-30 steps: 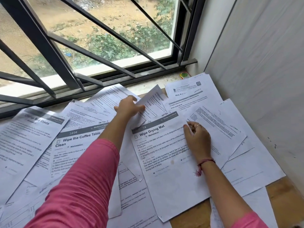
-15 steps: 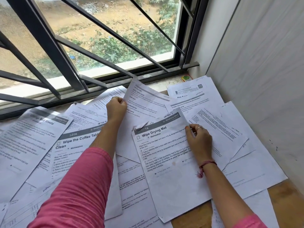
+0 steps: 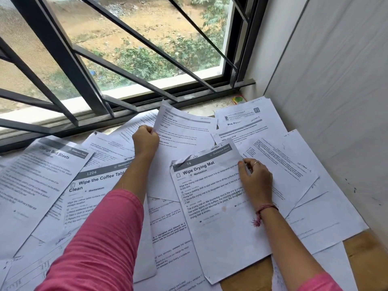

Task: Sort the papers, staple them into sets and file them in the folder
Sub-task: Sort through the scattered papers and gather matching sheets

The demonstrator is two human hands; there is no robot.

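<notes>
The papers [image 3: 273, 164] lie spread in overlapping layers across the wooden desk [image 3: 365, 246] below the barred window [image 3: 126, 59]. No stapler and no folder appear in view.

Left hand [image 3: 145, 141]: closed in a fist on the left edge of a printed sheet [image 3: 184, 133]. The far end of this sheet is raised off the pile and curls toward the window; its near end runs under the "Wipe Drying Mat" sheet [image 3: 210, 206]. Its long axis runs roughly away from the person, tilted slightly to the right.

Right hand [image 3: 255, 179]: resting palm down on the right edge of the "Wipe Drying Mat" sheet, fingers curled at the paper's edge. Whether it pinches the edge or only presses it flat cannot be told. This sheet lies flat, long axis running from the near desk edge toward the window, top left corner creased.

Governing relation: the lifted sheet sits immediately left of and behind the "Wipe Drying Mat" sheet, partly beneath it. The left hand is nearer to it and already has it; the right hand pins the covering sheet.

Judgement: sorting is at an early stage. The lifted sheet probably needs drawing out toward the left while the right hand holds the upper sheet steady. The "Wipe the Coffee Table Clean" sheet [image 3: 92, 185] and the "Change Bed Sheets" sheet [image 3: 42, 175] remain unsorted to the left.
</notes>
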